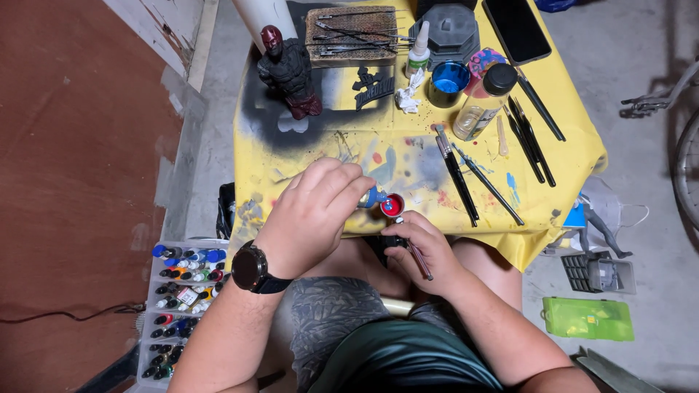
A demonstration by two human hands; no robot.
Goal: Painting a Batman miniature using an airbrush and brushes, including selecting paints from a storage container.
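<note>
Black wristwatch point(249, 267), perhaps green shorts point(342, 320)

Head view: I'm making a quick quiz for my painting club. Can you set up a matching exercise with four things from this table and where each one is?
Things:
1. dark figure
2. blue cup
3. small paint bottle
4. thin brush

Places:
A. in the right hand
B. pinched in the fingers of the left hand, tipped toward a small red cap
C. standing at the far left of the yellow cloth
D. far side of the cloth, beside a clear bottle with a black lid

Pairs: 1-C, 2-D, 3-B, 4-A
</note>
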